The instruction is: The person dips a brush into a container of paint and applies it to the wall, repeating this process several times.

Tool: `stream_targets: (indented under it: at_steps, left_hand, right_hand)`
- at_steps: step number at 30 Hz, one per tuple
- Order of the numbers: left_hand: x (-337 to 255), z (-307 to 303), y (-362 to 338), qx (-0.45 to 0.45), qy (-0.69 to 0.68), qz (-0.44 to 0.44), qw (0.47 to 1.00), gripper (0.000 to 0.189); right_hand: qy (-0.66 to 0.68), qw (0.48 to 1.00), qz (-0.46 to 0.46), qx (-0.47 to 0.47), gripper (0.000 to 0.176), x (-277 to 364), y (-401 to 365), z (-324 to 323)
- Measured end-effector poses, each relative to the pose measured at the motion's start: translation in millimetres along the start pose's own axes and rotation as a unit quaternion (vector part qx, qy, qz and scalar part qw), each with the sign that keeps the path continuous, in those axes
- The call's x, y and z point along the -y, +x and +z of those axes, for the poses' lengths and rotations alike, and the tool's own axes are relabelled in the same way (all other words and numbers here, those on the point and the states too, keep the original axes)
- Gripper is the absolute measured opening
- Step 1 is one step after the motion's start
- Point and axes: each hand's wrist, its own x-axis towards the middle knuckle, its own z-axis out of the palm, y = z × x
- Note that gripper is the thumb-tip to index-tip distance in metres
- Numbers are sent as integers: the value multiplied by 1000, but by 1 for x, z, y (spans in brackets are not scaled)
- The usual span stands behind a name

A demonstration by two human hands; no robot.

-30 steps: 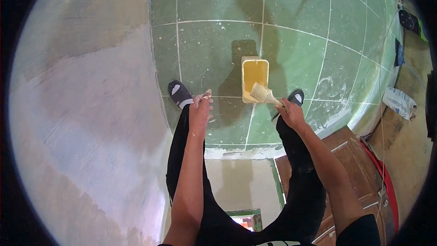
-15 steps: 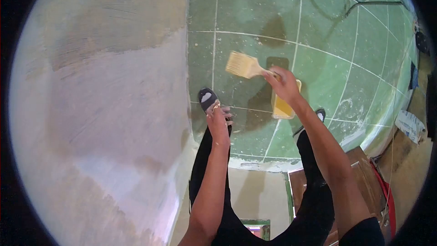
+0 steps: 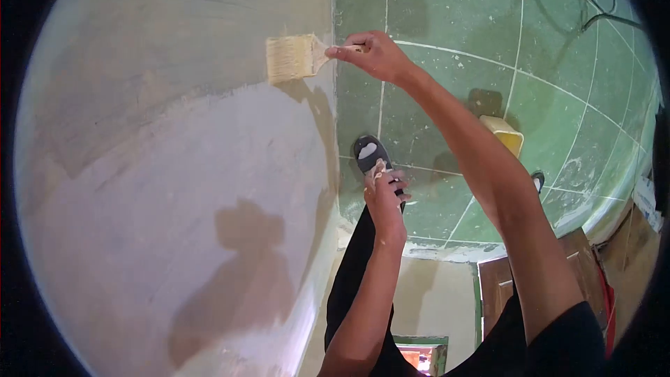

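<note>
My right hand is closed around the handle of a wide paintbrush. The brush's pale, yellowish bristles point left and overlap the wall, close to the border between its darker upper area and the lighter patch below. Low in front of my leg, my left hand hangs with loosely bent fingers apart and whitish smears on thumb and fingertips. A yellow rectangular container stands on the green tiled floor, partly behind my right forearm in this view.
My shoe is on the tiles near the wall's base. Dark cables lie at the upper right. A brown wooden door and a window opening appear at the bottom.
My right hand has carried the paintbrush left and up, from above the floor near the yellow container to the wall. The view has shifted left; my left hand keeps much the same pose.
</note>
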Motion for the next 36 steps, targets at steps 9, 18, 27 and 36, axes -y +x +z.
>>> stream_targets:
  at_steps: [9, 18, 27, 36]
  left_hand:
    - [-13, 4, 3, 13, 7, -9, 1000, 54]
    - [-13, 6, 5, 3, 5, -11, 1000, 49]
    - [-13, 8, 2, 13, 6, -15, 1000, 55]
    - [-22, 8, 4, -10, -13, -17, 1000, 66]
  right_hand:
    - [-185, 974, 124, -50, 60, -58, 21, -13]
    - [-317, 922, 174, -136, 49, -70, 35, 7]
    - [-270, 949, 21, -159, 54, 8, 9, -6]
    - [-102, 982, -36, -157, 56, 72, -43, -44]
